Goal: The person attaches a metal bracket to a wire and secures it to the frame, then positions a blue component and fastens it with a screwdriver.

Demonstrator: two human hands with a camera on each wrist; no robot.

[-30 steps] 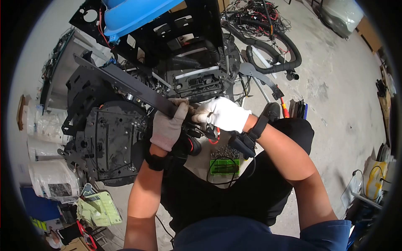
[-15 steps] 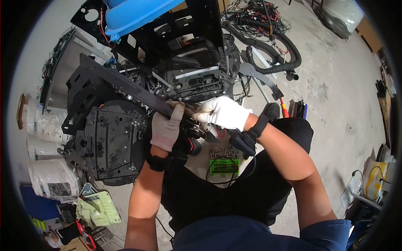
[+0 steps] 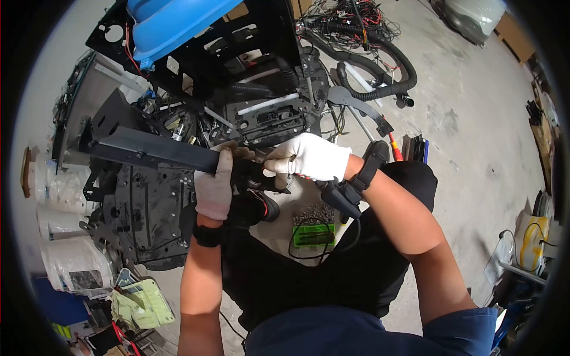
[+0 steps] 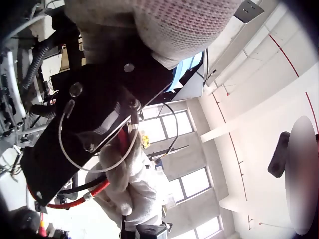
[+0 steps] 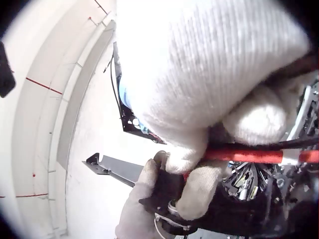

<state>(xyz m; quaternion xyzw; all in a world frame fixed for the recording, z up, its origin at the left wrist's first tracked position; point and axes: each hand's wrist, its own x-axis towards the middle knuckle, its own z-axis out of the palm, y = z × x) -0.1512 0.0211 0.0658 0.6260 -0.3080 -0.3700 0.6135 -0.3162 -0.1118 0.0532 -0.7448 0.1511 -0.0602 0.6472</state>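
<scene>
A long black metal bracket (image 3: 157,151) slants out to the left, held up by my gloved left hand (image 3: 212,187), whose thumb lies across its near end. My right hand (image 3: 309,157), in a white glove, is at that end of the bracket. It pinches a red cable (image 5: 244,156) between thumb and fingers in the right wrist view. From the left wrist camera, the bracket's dark face (image 4: 60,139) shows round studs and a thin pale wire loop (image 4: 62,144). The red cable runs below the bracket there, alongside a black one.
Beyond my hands stands a black frame (image 3: 261,56) with a blue shell (image 3: 172,29). A black base plate (image 3: 148,219) lies at left. Between my legs sits a green tray (image 3: 313,235) beside a heap of screws (image 3: 314,213). Hoses (image 3: 386,92) and tangled wires lie at upper right.
The bracket has swung from a steep slant to nearly level, its far end lower and further left. My left hand has shifted left with it; the right hand stays at its near end.
</scene>
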